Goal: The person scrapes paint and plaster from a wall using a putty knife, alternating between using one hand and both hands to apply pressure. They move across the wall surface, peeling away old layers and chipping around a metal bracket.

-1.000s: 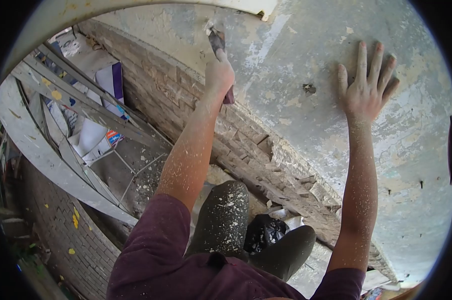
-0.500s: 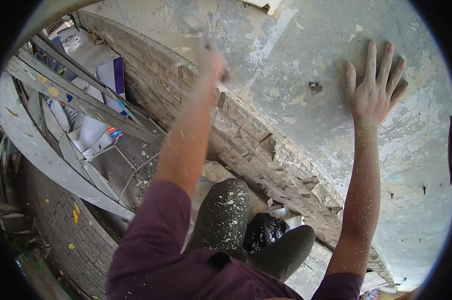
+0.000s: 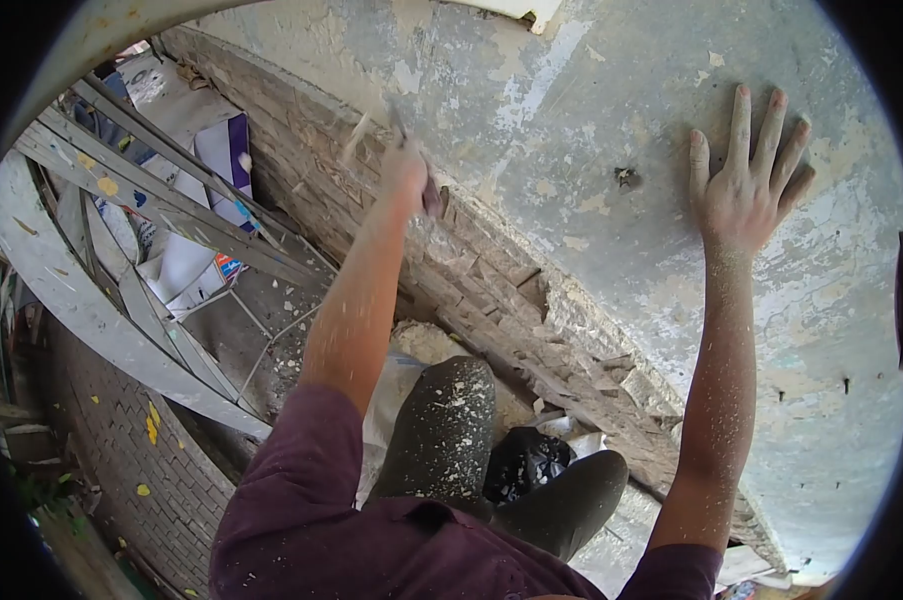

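Observation:
My left hand is closed round a small scraping tool, blurred by motion. The dark end of its handle sticks out below my fist, and the thin blade points up near the wall's ledge. Beside the fist, a pale flake hangs blurred in the air. On the right, my right hand lies flat against the worn grey wall, its fingers spread and dusty. Patches of peeling cream paint cover the wall, and a small dark hole sits left of that hand.
Rough stone edging runs diagonally below the wall. Curved metal bars and white-purple packaging stand at the left. A black plastic bag lies between my flake-covered knees. Brick paving shows at the lower left.
My left hand has moved down and slightly left with the tool, nearer the stone edging. My right hand stays nearly in place on the wall.

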The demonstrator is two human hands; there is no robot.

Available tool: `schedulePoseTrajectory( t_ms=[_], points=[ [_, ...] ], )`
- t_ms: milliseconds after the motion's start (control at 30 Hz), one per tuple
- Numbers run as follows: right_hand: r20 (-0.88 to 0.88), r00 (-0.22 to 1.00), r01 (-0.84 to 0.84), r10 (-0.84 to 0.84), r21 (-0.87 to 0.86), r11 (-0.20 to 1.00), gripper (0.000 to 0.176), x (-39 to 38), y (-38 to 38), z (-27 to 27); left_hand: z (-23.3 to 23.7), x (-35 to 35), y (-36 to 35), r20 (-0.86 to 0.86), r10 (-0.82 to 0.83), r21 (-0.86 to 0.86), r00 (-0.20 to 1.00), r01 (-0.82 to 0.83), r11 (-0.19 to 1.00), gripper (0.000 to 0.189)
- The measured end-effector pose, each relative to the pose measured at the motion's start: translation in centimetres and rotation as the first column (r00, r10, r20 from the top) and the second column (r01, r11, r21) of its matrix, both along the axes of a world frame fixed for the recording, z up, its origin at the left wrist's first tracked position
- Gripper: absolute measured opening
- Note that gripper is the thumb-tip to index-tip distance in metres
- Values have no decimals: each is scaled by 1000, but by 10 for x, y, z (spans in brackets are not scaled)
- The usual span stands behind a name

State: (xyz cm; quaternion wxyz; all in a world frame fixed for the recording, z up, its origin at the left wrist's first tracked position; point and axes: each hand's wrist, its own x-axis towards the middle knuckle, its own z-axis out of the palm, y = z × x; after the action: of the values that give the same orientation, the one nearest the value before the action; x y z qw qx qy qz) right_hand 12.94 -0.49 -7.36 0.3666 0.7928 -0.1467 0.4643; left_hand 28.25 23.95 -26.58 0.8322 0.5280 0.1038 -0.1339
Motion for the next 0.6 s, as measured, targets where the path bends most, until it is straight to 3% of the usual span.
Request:
schedulePoseTrajectory(
  t_ms=[33,100,167,233,300,367,400,433,500,533,600],
  points=[
    [73,928,-368,366,17,930,58,2,-13,-3,-10,-12,-8,5,-1,5,1000,1,1000,34],
    [81,934,-351,349,12,936,58,3,-14,-1,-17,-54,-25,-16,-95,-190,995,91,978,17],
    [61,943,-329,327,19,944,58,0,-14,-5,-8,-41,-20,-33,-47,-86,998,44,995,15],
    [96,904,-418,417,-11,908,57,4,-17,-4,0,-12,-13,-143,-50,-246,988,13,969,14],
    [84,900,-428,427,-1,904,57,5,-17,-3,-11,-21,-9,-155,-132,-179,979,103,978,15],
    [94,889,-449,448,-17,894,57,1,-17,-4,-31,-46,-26,50,-61,-37,997,63,997,19],
    [88,893,-442,441,0,897,57,1,-17,-4,-61,-52,-41,165,-111,118,980,92,989,27],
    [84,899,-433,430,17,901,57,2,-16,-3,-45,-49,-40,192,-112,117,975,91,989,27],
    [61,933,-356,355,16,934,57,-2,-13,-4,-10,-55,-35,0,48,60,999,-48,997,36],
    [52,941,-337,335,26,941,58,-3,-13,-5,-3,-34,-19,47,57,178,997,-65,982,41],
    [52,947,-319,318,23,947,58,-1,-14,-2,-14,33,6,-45,69,165,997,-61,984,44]
  ],
)
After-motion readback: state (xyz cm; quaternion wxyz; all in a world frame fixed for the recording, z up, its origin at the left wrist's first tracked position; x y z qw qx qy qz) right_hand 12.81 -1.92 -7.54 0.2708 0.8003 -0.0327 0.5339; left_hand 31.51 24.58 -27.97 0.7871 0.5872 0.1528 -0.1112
